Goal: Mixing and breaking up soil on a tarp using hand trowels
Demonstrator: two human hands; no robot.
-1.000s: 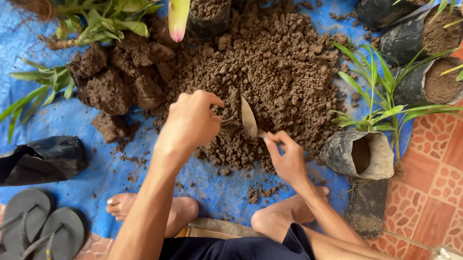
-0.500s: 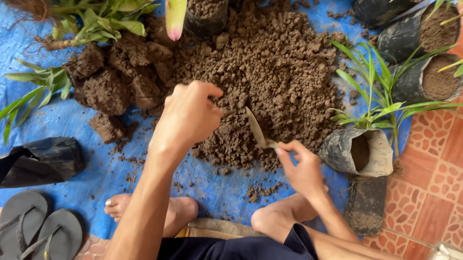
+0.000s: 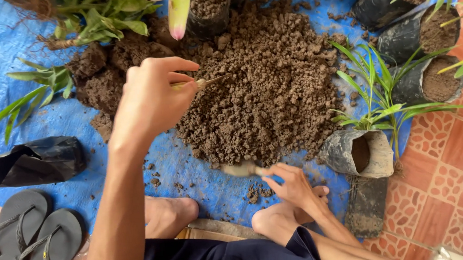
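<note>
The small trowel (image 3: 240,169) lies blurred at the near edge of the soil heap (image 3: 261,85) on the blue tarp (image 3: 2,63), pinched in the right hand (image 3: 292,184), while the left hand (image 3: 151,94) is closed on a thin stick (image 3: 207,83) over the heap, near a grey grow bag (image 3: 358,151) at the tarp's right edge.

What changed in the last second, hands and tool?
The right hand dropped toward the near edge of the soil pile, bringing its small trowel down flat from upright. The left hand stayed raised over the pile, and a thin stick now shows in its fingers. Tarp, potting bags and sandals unchanged.
</note>
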